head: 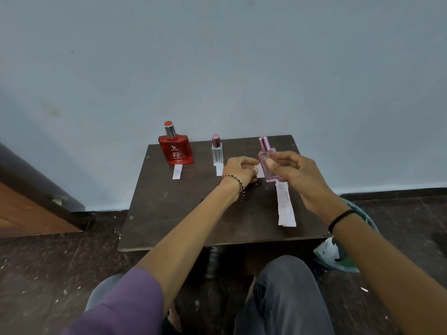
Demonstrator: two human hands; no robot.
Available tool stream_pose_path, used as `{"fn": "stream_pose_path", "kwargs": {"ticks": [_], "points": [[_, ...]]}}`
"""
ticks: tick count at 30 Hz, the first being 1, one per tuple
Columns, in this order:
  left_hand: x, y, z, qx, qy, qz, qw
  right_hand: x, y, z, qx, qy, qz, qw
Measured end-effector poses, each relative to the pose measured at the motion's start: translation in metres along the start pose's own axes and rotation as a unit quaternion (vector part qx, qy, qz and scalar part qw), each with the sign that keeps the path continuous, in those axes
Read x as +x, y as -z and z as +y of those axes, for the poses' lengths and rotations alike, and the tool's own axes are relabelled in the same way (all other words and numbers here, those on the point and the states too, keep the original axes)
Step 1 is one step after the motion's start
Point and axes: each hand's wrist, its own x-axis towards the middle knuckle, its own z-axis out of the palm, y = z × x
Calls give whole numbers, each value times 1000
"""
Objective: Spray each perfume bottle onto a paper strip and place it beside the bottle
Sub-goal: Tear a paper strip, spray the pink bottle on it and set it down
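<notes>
Three perfume bottles stand along the far edge of a small dark table [183,213]. A short white strip [177,172] lies in front of the red bottle [176,150] at the left. The small clear bottle [217,153] in the middle has a strip [219,169] partly hidden by my left hand [238,171]. That hand pinches another small white paper strip [260,170] just left of the pink bottle [265,165]. My right hand [294,171] curls around the pink bottle, thumb and fingertips on its side. A long white paper strip [285,207] lies on the table below it.
A pale blue wall rises right behind the table. At the left is a wooden door [29,209]. A green and white bag [343,252] lies on the dark floor at the right. My knees [283,286] are under the table's near edge.
</notes>
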Motion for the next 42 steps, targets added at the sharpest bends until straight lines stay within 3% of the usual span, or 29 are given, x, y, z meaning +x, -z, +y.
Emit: {"fn": "stream_pose_path", "kwargs": {"ticks": [8, 14, 26, 34, 42], "points": [[21, -13, -4, -20, 24, 24, 999, 52, 11, -1, -93, 64, 5, 994], [27, -20, -1, -4, 33, 62, 998, 69, 10, 4, -151, 88, -41, 984], [27, -22, -1, 51, 11, 109, 993, 76, 11, 18, -146, 84, -75, 983], [27, -14, -4, 87, -8, 96, 992, 82, 9, 21, -149, 88, -83, 981], [22, -17, -11, 77, -29, 117, 990, 78, 1, 21, -148, 98, -90, 980]]}}
